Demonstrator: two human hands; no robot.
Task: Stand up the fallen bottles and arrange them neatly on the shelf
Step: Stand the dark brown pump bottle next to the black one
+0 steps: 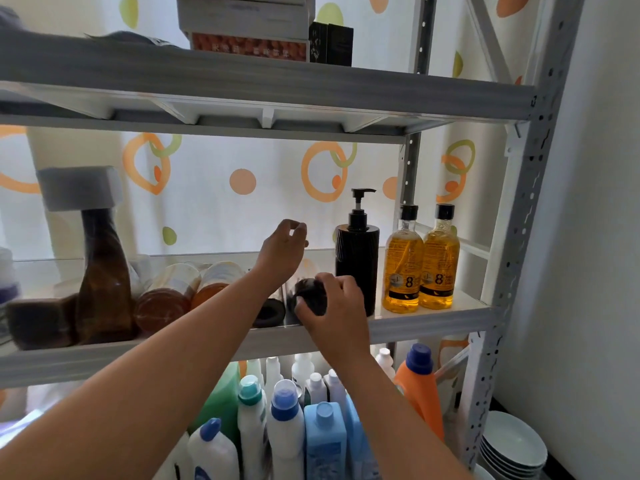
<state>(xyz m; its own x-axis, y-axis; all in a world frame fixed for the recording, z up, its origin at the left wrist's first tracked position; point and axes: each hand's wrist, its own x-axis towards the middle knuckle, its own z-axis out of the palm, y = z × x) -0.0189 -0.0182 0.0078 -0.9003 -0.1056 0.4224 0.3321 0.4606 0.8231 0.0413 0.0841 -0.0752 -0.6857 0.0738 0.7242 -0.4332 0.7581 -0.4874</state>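
Note:
On the middle shelf (429,322) stand a black pump bottle (356,261) and two amber bottles with black caps (403,268) (439,265), all upright at the right. My right hand (332,306) grips the base of a dark bottle (310,296) lying on its side near the shelf's front edge. Another dark bottle (268,311) lies beside it, partly hidden by my left forearm. My left hand (282,251) hovers above the shelf with fingers loosely curled, holding nothing. Two orange-based bottles (162,301) (214,285) lie on their sides at the left.
A tall brown bottle with a grey cap (100,258) stands at the shelf's left beside a brown block (40,322). Several detergent bottles (287,420) crowd the lower shelf. Boxes (249,26) sit on the top shelf. Stacked white bowls (510,448) rest at lower right.

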